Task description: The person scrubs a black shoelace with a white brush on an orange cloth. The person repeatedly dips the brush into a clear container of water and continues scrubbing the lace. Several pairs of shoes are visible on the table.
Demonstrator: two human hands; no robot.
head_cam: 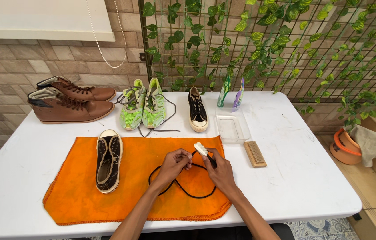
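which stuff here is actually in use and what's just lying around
In use: left hand pinching the black lace; right hand holding a small brush; orange cloth; laceless black sneaker.

Lying about: brown boots; green shoes; other black sneaker; clear tray; wooden brush.

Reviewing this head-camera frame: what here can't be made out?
- Small brush: its handle is hidden inside the right hand.
- Black shoelace: the pinched part is covered by the left hand fingers.
- Clear tray: too transparent to tell whether it holds liquid.
- Two packets behind the tray: contents too small to identify.
- Orange pot: inside hidden by a cloth.
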